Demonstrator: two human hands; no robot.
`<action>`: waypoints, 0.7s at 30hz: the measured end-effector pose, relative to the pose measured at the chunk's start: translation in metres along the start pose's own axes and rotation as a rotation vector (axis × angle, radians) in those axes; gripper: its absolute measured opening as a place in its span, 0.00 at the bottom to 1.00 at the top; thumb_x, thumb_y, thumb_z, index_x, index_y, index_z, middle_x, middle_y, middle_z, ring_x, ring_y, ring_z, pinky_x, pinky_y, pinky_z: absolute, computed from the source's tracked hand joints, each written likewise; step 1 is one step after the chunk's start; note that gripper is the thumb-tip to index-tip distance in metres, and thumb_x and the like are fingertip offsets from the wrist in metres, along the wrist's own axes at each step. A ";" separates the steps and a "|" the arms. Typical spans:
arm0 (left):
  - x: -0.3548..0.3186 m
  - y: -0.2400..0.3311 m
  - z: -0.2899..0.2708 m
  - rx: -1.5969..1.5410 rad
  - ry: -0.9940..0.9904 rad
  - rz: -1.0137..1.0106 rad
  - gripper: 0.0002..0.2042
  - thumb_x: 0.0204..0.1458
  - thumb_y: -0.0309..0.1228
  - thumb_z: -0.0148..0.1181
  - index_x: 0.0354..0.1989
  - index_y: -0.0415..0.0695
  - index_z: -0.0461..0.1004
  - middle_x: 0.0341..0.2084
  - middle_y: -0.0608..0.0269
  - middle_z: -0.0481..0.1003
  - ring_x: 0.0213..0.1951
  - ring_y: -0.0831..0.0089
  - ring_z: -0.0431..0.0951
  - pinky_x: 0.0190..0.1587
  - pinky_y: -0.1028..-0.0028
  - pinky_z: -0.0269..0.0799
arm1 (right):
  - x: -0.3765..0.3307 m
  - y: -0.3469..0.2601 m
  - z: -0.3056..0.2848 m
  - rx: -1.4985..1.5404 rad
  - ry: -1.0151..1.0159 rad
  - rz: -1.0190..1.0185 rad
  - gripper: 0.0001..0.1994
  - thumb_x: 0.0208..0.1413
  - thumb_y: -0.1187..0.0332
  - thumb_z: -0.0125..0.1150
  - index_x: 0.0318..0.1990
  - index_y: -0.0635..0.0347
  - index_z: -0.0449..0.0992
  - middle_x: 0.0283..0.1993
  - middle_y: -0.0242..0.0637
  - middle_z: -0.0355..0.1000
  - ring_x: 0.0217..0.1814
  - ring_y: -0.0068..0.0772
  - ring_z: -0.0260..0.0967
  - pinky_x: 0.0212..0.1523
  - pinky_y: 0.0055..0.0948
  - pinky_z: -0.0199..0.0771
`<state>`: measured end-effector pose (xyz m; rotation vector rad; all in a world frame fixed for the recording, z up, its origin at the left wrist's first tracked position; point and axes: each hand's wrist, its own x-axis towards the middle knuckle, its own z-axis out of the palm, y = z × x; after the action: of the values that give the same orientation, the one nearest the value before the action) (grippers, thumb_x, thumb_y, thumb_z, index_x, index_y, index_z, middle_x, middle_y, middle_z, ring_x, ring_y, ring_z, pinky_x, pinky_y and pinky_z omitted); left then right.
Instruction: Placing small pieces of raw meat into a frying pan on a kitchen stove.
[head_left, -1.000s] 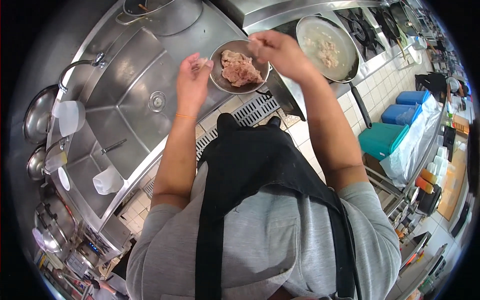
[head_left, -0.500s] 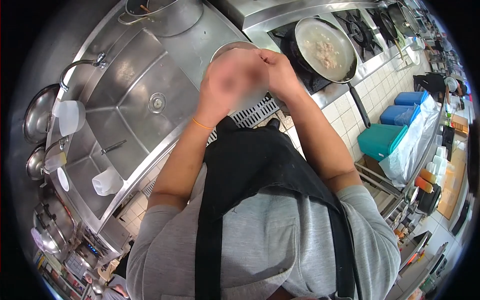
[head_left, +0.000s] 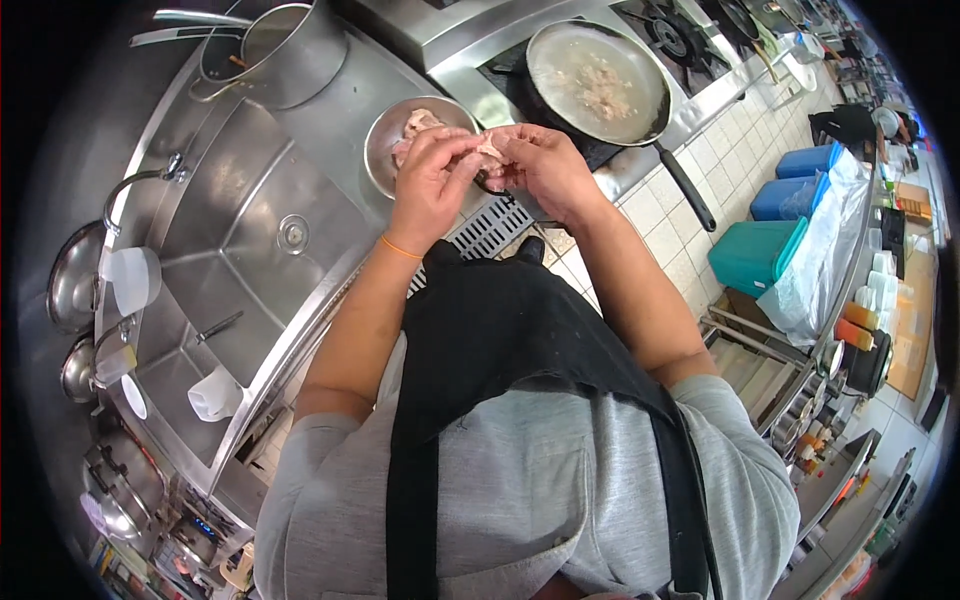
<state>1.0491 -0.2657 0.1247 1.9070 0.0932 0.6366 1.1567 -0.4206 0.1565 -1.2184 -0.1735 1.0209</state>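
Note:
Between my two hands is a small piece of pale pink raw meat [head_left: 491,152], held at the fingertips. My left hand [head_left: 428,187] has its fingers bent and pressed together against the meat's left side. From the right, my right hand [head_left: 548,168] pinches the same piece between thumb and fingers. Just behind my left hand stands a round metal bowl [head_left: 378,140], holding more raw meat [head_left: 421,122]; my fingers cover part of its rim. At the right, a frying pan [head_left: 650,65] sits on the stove with small pale meat bits [head_left: 605,92] in its middle.
The pan's black handle [head_left: 686,188] juts toward me past the stove edge. A steel sink [head_left: 230,205] lies at the left, with a large pot [head_left: 310,70] behind it. Teal and blue bins [head_left: 757,254] stand at the right. A floor grate [head_left: 492,228] lies below my hands.
My hands have come back from over the bowl toward me, uncovering the meat in it. The held piece now shows between my fingers. The whole view has shifted slightly.

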 end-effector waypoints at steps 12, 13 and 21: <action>0.018 0.041 0.089 0.178 -0.122 -0.018 0.16 0.48 0.25 0.68 0.49 0.44 0.82 0.34 0.57 0.80 0.32 0.64 0.82 0.37 0.69 0.79 | -0.036 -0.014 -0.077 -0.188 0.009 -0.087 0.11 0.58 0.65 0.69 0.42 0.63 0.79 0.34 0.28 0.76 0.31 0.17 0.67 0.33 0.19 0.68; 0.019 0.043 0.096 0.181 -0.122 -0.017 0.16 0.48 0.25 0.68 0.49 0.44 0.82 0.34 0.57 0.80 0.32 0.64 0.82 0.37 0.69 0.79 | -0.039 -0.015 -0.082 -0.208 0.060 -0.110 0.11 0.57 0.66 0.69 0.41 0.64 0.79 0.33 0.28 0.76 0.31 0.17 0.67 0.33 0.19 0.68; 0.020 0.050 0.139 0.290 -0.096 -0.058 0.10 0.51 0.26 0.67 0.42 0.42 0.83 0.29 0.55 0.80 0.29 0.63 0.81 0.34 0.70 0.76 | -0.045 -0.017 -0.131 -0.340 0.207 -0.202 0.12 0.56 0.68 0.70 0.43 0.67 0.78 0.33 0.31 0.76 0.30 0.18 0.69 0.31 0.21 0.71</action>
<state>1.1201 -0.3959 0.1371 2.2026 0.1876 0.5120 1.2201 -0.5433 0.1367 -1.5720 -0.3105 0.7010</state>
